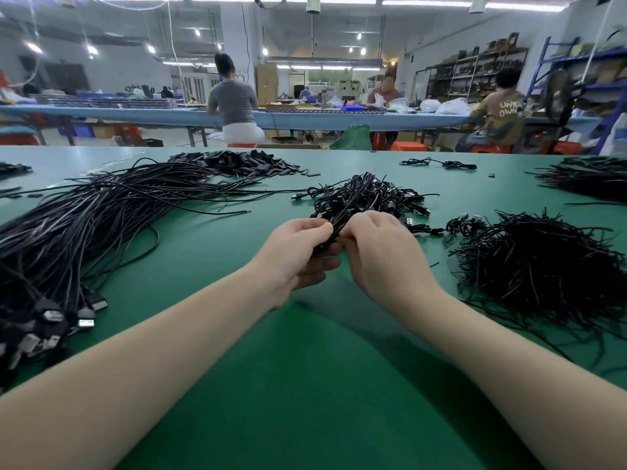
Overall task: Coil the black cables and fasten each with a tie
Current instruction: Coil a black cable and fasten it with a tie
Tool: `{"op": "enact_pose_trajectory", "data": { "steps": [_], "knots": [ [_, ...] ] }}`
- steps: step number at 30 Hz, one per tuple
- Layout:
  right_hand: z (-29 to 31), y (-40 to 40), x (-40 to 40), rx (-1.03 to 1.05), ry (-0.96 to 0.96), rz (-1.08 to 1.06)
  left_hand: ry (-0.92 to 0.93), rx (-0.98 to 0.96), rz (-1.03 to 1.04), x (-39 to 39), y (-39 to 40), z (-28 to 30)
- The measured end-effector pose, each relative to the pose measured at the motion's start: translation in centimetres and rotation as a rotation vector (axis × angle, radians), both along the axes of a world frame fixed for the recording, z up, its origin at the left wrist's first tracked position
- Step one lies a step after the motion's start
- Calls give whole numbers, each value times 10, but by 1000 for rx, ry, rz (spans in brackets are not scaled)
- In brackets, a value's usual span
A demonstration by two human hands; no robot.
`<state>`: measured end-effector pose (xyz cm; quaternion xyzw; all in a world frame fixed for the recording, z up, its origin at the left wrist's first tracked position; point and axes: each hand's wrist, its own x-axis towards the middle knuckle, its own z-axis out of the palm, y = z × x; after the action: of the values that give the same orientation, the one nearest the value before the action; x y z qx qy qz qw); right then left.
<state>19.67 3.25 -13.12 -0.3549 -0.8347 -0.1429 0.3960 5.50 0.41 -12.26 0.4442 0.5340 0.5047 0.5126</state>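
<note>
Above the smooth green mat, the left hand and right hand meet, both pinching a slim black coil, between a long glossy cable bundle and a bristly heap of thin ties.

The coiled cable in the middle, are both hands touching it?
Touching. The head view shows the left hand and the right hand both pinching the coiled cable between their fingertips, above the green table.
</note>
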Motion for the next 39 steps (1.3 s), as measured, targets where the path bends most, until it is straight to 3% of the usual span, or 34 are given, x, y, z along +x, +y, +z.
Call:
{"op": "enact_pose_trajectory", "data": {
  "steps": [2,3,5,8,9,12,14,18,22,25,28,30,32,35,39],
  "knots": [
    [2,-2,5,324,-161,37,41,-164,-77,-8,-1,13],
    [2,-1,5,375,-200,94,22,-239,-119,-14,0,20],
    [4,-5,0,217,-162,203,-34,-294,-181,-25,-2,32],
    [4,-2,-3,-178,210,243,-245,-90,-222,-33,-4,43],
    [5,0,-3,-274,331,217,-212,12,-212,-34,-2,43],
    [10,4,-4,-658,654,265,254,278,-120,-31,2,36],
    [11,4,-6,-884,793,363,389,319,-94,-27,2,30],
    [9,0,-10,-988,798,463,446,373,-64,-25,-2,23],
    [14,-2,-8,-990,756,400,525,443,-44,-22,0,21],
    [20,-4,-6,-768,548,259,442,350,-45,-16,0,20],
    [30,-7,-1,-19,51,81,45,26,-85,-15,-5,30],
    [32,-6,2,279,-114,114,-229,-154,-159,-16,-8,40],
    [34,-10,-1,130,-39,194,-212,-159,-129,-16,-8,43],
    [43,-9,-3,-286,336,173,-103,67,-40,-13,-12,46],
    [53,-15,1,-846,696,364,479,407,-17,-15,-21,45]
  ]
}}
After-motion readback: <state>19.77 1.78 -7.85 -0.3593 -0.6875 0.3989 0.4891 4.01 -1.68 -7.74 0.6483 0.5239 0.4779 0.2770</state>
